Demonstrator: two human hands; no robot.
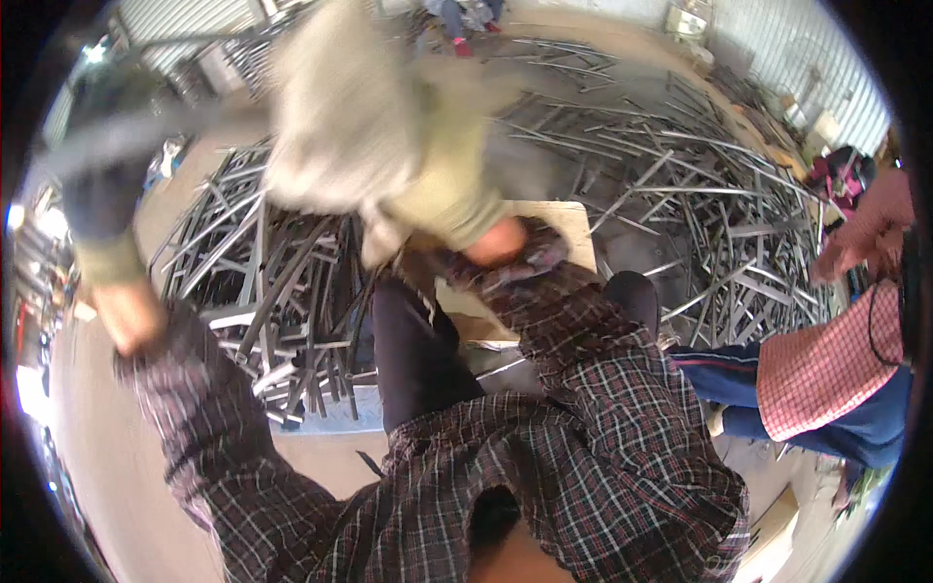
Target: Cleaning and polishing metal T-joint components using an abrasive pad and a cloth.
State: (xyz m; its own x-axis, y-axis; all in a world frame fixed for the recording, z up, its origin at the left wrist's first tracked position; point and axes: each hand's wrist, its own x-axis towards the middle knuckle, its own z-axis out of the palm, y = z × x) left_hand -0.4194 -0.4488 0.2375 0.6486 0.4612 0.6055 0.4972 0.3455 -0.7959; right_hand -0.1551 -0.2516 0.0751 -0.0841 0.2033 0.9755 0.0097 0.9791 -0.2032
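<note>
My left hand, in a dark glove with a pale cuff, is raised at the far left and smeared by motion. A blurred grey metal bar crosses it and runs toward my right hand; the left fingers appear closed around the bar. My right hand, in a yellowish glove, is lifted in front of me with a beige cloth gripped in it. The cloth hides the bar's far end and most of the right fingers. Below the right forearm lies a pale board between my knees.
Heaped metal bars lie on the left, with another wide pile on the right. A person in a pink checked shirt sits close on my right. Other people sit farther off, at the top and right. Corrugated walls stand behind.
</note>
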